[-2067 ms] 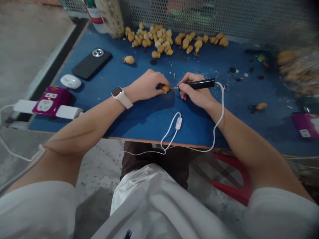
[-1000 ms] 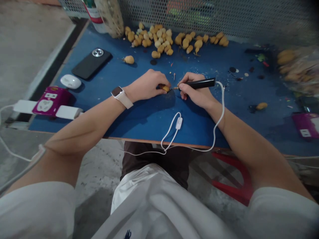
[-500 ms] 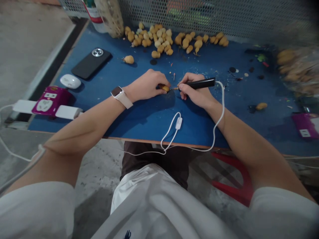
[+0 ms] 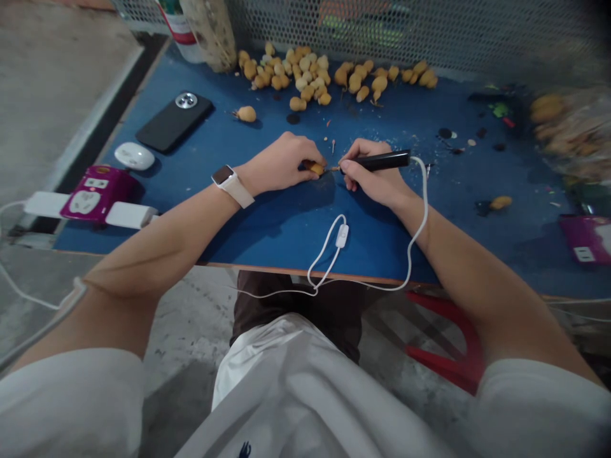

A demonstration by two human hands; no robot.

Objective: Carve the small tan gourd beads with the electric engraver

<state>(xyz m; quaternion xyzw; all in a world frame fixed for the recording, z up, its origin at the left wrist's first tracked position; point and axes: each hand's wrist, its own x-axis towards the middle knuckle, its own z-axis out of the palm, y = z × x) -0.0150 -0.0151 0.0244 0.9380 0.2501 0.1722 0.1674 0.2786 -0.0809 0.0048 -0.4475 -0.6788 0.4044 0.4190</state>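
My left hand [image 4: 281, 162] is closed around a small yellow-brown gourd [image 4: 316, 169], pressing it onto the blue table [image 4: 267, 222]. My right hand [image 4: 370, 175] grips a black pen-shaped tool [image 4: 382, 160] like a pencil, its tip touching the gourd's end. A white cord [image 4: 416, 216] with an inline switch [image 4: 342, 235] runs from the tool's back, around my right wrist and over the table's front edge. A white watch [image 4: 231, 184] is on my left wrist.
A heap of small gourds [image 4: 305, 73] lies at the back by a mesh fence, one single gourd [image 4: 247, 114] apart. A black phone [image 4: 174, 122], white case [image 4: 128, 155] and magenta power strip [image 4: 95, 194] sit left. Another gourd [image 4: 500, 203] and a second strip [image 4: 587, 238] are right.
Hardly anything differs; both hands stay where they were, with the tool tip kept against the gourd.
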